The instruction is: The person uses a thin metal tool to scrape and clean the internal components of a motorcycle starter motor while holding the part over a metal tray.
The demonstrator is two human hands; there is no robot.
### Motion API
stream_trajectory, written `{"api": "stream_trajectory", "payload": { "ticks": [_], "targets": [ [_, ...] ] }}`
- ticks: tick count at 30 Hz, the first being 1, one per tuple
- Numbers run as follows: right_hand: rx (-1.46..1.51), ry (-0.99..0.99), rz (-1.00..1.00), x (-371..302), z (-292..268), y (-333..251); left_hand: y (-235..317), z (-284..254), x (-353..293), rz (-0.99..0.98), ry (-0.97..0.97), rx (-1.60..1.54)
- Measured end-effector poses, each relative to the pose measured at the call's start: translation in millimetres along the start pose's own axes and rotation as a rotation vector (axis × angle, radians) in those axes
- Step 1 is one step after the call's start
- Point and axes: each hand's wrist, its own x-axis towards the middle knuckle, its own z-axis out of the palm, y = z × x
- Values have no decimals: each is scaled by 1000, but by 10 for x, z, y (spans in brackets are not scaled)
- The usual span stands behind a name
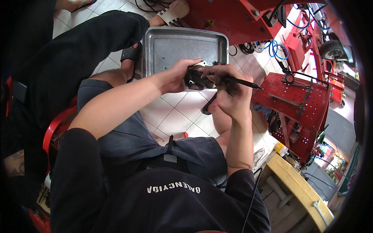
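Over the near edge of a grey metal tray point(175, 46), my left hand point(178, 74) is closed around a dark, greasy metal part point(196, 79) with a pale metal flange. What machine the part comes from I cannot make out. My right hand point(233, 87), its fingers blackened, meets the part from the right and touches it with the fingertips. A slim black pointed tool point(245, 82) is gripped in that hand, its tip sticking out to the right. The tool's other end is hidden by the fingers. Small dark bits lie in the tray.
A red machine point(229, 23) stands beyond the tray. At the right is a red perforated cart point(299, 99) with thin rods and a round gauge point(290, 78). Another person's black-clad leg point(97, 35) reaches in at the left. Blue hose point(278, 50) and a yellow beam point(297, 188) flank the right side.
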Motion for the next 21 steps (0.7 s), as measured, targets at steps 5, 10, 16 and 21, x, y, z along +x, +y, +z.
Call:
{"api": "stream_trajectory", "payload": {
  "ticks": [5, 10, 16, 21],
  "targets": [
    [2, -6, -5, -11, -5, 13, -9, 23, -5, -8, 25, 11],
    [-29, -58, 14, -11, -5, -12, -14, -120, 64, 11, 5, 3],
    [461, 287, -183, -28, -78, 224, 345, -71, -6, 198, 140, -60],
    [497, 642, 462, -150, -183, 692, 750, -313, 101, 492, 327, -495]
  ]
}}
